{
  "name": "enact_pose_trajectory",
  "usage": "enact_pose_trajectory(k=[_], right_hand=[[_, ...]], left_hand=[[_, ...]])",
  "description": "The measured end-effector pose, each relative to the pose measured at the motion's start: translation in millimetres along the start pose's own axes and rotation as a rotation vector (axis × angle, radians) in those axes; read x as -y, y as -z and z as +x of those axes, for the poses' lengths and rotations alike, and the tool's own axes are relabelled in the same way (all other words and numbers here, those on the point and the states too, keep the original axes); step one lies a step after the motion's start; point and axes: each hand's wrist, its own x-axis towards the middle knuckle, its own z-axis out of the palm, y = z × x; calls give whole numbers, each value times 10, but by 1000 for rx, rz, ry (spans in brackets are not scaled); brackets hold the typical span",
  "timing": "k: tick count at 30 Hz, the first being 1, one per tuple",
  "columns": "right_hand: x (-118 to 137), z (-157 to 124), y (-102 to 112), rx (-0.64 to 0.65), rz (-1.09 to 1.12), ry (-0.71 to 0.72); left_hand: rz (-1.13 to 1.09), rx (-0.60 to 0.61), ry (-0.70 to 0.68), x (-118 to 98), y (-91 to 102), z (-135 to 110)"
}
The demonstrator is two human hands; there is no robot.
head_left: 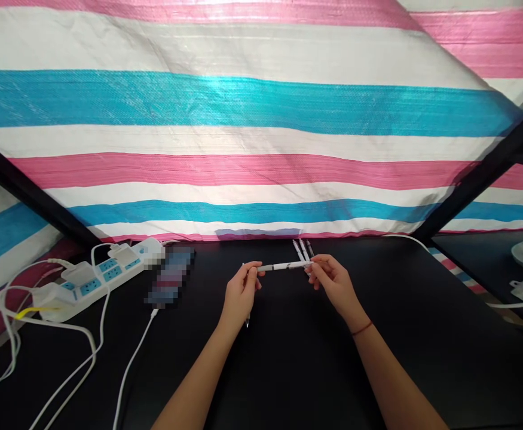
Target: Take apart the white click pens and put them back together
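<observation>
A slim white pen [283, 266] is held level just above the matte black desk [297, 364]. The left hand [239, 292] pinches one end between thumb and fingers, and the right hand [333, 280] pinches the other. Three more thin pens [303, 248] lie side by side just behind it. A glossy white power strip [104, 272] sits well to the left, below a woven striped tarp [243, 107].

both forearms stretched forward; left hand [241, 294], right hand [334, 283] level, close together, fingers [318, 270] pinched.
</observation>
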Motion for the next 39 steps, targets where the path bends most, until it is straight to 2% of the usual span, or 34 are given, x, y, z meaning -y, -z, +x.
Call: enact_pose_trajectory(k=[5,10,15,21,27,33,39], right_hand=[[15,-14,-8,41,-109,43],[21,-21,-15,37,-40,49],[53,-38,-14,20,-204,91],[21,-34,-25,24,-134,101],[15,-39,-2,-38,-239,114],[68,-73,-25,60,-138,120],[96,-87,-26,18,-363,158]], left_hand=[[-19,1,5,5,-6,6],[-59,-7,23,-3,-18,5],[-49,-6,13,-18,-30,-2],[-58,-13,13,11,-36,-4],[-68,12,18,30,-59,-13],[-163,-18,70,-5,-62,5],[-69,-19,40,17,-49,-9]])
